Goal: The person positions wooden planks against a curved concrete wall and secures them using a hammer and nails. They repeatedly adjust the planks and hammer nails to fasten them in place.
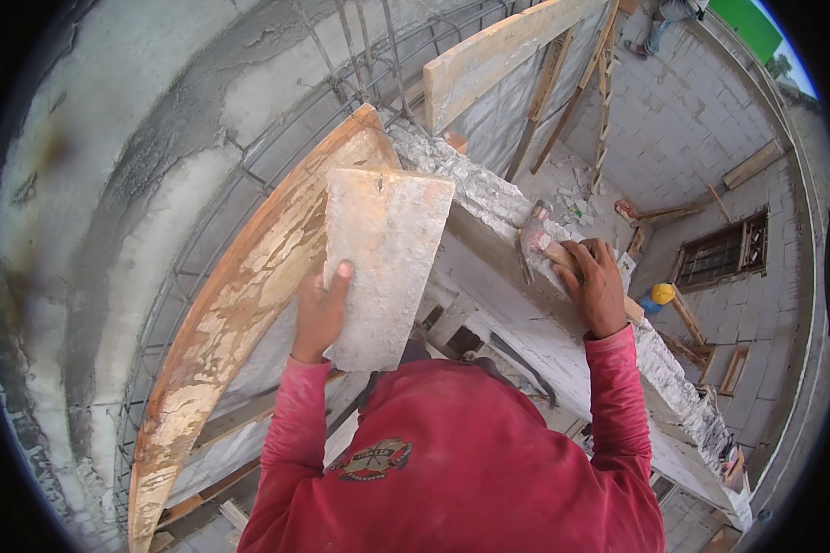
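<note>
My left hand (321, 315) grips the left edge of a short, cement-crusted board (389, 263), its thumb lying on the board's face. The board stands roughly upright in front of my chest. Closed around the wooden handle of a hammer (533, 236), my right hand (601, 288) rests at the rough top of a concrete wall (480, 180). The hammer's metal head lies over that wall's edge, pointing away from me. Behind the board, a long plank (235, 276) with patches of dried cement runs from near left to far middle.
Bare steel rebar (369, 55) rises beyond the long plank. A wooden formwork panel (489, 60) leans at the far side. Below on the right are a block wall (682, 129), a barred window (724, 251) and a person in a yellow helmet (662, 294). Another person (657, 35) is at the top.
</note>
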